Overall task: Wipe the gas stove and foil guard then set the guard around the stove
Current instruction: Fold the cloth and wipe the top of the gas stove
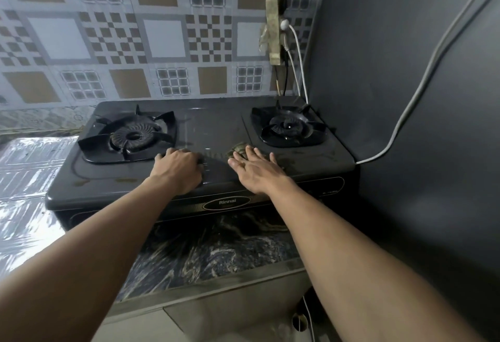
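gas stove (216, 130) sits on a marbled counter (216, 255), 2 burners: left burner (132, 135) at 10 o'clock of the stove top, right burner (288, 126) at 2 o'clock. both pan supports are in place. front panel shows a rinnai label (227, 202) at 6 o'clock.

right hand (254, 169) lies flat on the stove top between the burners, toward the front edge. its fingers are straight and spread apart, palm down, pressing a brownish cloth (238, 149). the cloth pokes out at 11 o'clock of the fingertips, just beside the right burner tray.

left hand (177, 169) rests on the stove top at 4 o'clock of the left burner, touching the tray edge. knuckles up, fingers bent under and hidden, cannot tell if it grips anything. the 2 hands are near each other, not touching.

foil guard (29, 168) lies flat on the counter at 9 o'clock of the stove, just beside it, shiny and creased, not standing around the stove.

tiled wall (162, 38) at 12 o'clock. power strip (274, 30) hangs on it at 1 o'clock with a white cable (300, 54) plugged in. dark wall (405, 125) at 3 o'clock, with a grey cable (422, 81) running down it to the stove's right edge.
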The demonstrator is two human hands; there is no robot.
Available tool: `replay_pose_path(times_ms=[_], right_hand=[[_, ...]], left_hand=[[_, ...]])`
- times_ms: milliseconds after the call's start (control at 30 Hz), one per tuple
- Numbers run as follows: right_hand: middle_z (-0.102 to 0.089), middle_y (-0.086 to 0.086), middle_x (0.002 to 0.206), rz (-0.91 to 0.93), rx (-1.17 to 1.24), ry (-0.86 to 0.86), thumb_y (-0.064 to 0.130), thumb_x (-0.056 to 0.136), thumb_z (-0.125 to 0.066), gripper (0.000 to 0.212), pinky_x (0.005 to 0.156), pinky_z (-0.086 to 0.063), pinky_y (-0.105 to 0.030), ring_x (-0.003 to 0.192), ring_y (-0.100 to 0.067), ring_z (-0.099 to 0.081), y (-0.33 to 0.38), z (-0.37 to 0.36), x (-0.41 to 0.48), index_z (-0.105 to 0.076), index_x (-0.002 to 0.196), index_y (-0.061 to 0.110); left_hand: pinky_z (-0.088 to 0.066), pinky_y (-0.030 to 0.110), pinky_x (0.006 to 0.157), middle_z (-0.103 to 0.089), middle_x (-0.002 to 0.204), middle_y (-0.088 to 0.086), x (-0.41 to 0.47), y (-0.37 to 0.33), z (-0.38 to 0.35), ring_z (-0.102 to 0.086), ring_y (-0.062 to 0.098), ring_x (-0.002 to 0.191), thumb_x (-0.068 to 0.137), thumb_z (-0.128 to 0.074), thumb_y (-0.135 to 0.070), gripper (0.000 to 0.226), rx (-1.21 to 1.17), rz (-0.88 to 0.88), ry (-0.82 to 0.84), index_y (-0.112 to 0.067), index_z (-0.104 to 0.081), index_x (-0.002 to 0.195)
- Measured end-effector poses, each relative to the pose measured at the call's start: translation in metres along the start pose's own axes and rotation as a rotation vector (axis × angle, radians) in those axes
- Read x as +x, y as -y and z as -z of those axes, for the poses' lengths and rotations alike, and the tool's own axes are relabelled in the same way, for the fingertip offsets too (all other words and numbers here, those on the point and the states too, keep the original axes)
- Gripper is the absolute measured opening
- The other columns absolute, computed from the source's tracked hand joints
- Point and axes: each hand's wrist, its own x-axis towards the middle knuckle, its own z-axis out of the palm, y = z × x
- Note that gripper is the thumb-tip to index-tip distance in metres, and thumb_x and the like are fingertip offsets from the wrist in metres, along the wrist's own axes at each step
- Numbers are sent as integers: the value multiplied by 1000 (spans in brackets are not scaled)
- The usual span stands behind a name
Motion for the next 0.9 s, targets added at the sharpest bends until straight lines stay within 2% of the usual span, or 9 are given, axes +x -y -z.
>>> replay_pose_path(times_ms=[133, 233, 333, 467, 600, 767, 900], right_hand=[[4, 0, 167, -11, -10, -11, 61, 101, -6, 64, 121, 11, -51, 154, -19, 5, -24, 4, 0, -13, 159, 33], [2, 0, 168, -17, -16, -16, 60, 102, -8, 64, 121, 10, -51, 154, -19, 4, -45, 7, -6, -14, 159, 32], [2, 0, 168, -32, -21, -14, 60, 102, -9, 64, 121, 9, -50, 154, -18, 4, -66, 14, -10, -15, 159, 32], [1, 1, 168, -28, -25, -18, 58, 103, -10, 61, 121, 8, -49, 154, -17, 3, -84, 20, -10, -16, 159, 33], [-1, 0, 168, -20, -37, -21, 59, 103, -9, 62, 121, 7, -50, 154, -18, 1, -97, 21, -12, -17, 159, 32], [-3, -2, 168, -60, -57, -39, 59, 103, -10, 64, 121, 5, -51, 154, -20, -1, -124, 29, -16, -17, 159, 30], [-4, -3, 168, -60, -72, -33, 58, 103, -10, 63, 122, 4, -53, 154, -20, -1, -136, 31, -17, -18, 159, 29]], left_hand=[[-42, 52, 98, -62, 128, 0, 9, -33, -7, -51, 33, 121, 89, -37, -42, 34, 5, -65, -1, -32, -62, 110], [-41, 54, 98, -60, 131, -2, 14, -56, -14, -49, 33, 124, 90, -36, -41, 28, -21, -97, 11, -32, -58, 103], [-39, 55, 99, -56, 136, -2, 20, -71, -19, -46, 33, 127, 92, -36, -40, 33, -21, -108, 17, -31, -58, 114], [-38, 56, 98, -57, 134, -2, 25, -89, -21, -44, 33, 129, 94, -35, -39, 31, -2, -120, 10, -30, -58, 113], [-35, 56, 102, -53, 140, -1, 28, -105, -21, -41, 33, 133, 96, -36, -39, 38, 7, -115, 18, -28, -58, 125], [-35, 55, 101, -55, 135, -1, 31, -118, -25, -41, 33, 131, 95, -36, -39, 37, 11, -113, -1, -27, -59, 120], [-29, 57, 104, -52, 140, -3, 34, -127, -24, -36, 33, 135, 97, -34, -39, 40, 18, -112, 6, -30, -57, 129]])
